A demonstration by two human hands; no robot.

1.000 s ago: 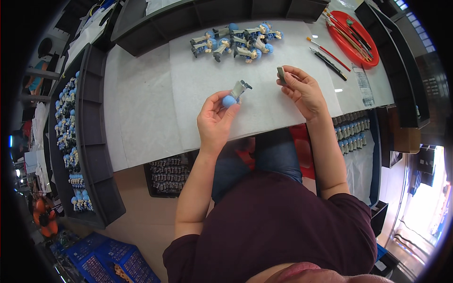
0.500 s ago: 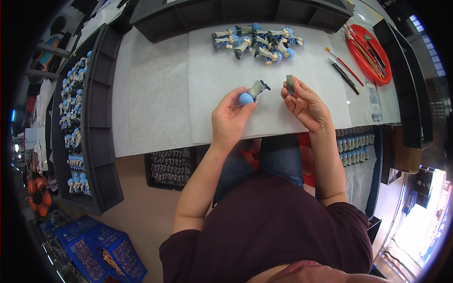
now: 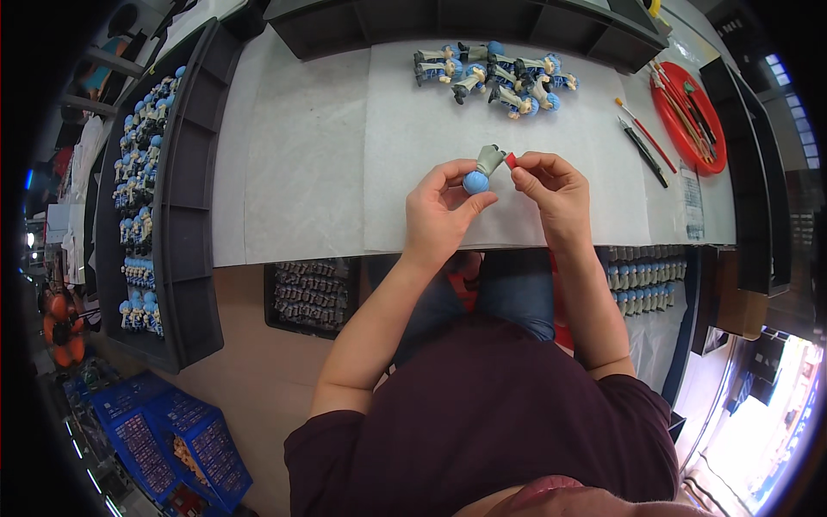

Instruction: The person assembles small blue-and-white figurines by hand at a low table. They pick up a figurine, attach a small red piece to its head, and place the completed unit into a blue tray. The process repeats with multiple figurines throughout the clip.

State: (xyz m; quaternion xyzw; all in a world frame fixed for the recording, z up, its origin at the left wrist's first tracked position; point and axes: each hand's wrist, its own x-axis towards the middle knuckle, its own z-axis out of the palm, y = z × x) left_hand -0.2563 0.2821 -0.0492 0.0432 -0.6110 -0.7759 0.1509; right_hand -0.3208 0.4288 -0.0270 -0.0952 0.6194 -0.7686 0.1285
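My left hand (image 3: 441, 215) is closed around a small figurine (image 3: 489, 161) with a round blue head and a grey-green coat. The figurine lies tilted, head toward me and dark feet pointing away to the right. Between the thumb and fingers of my right hand (image 3: 562, 196) is pinched a small flat piece (image 3: 511, 160), its visible side red. That piece is close beside the figurine's feet; whether they touch I cannot tell. Farther back on the white sheet (image 3: 405, 164) lies a heap of similar figurines (image 3: 502, 77).
A black tray (image 3: 465, 26) spans the table's back. At right are a red dish (image 3: 719, 155) with brushes, a loose paintbrush (image 3: 648, 136) and a dark pen-like tool (image 3: 643, 153). Another black tray (image 3: 187, 172) on the left holds blue-headed figurines. More figurines (image 3: 642, 289) stand below the right table edge.
My right hand has turned and come in toward the figurine. Its small piece showed a grey-green face before and shows red now. The whole view has shifted slightly.
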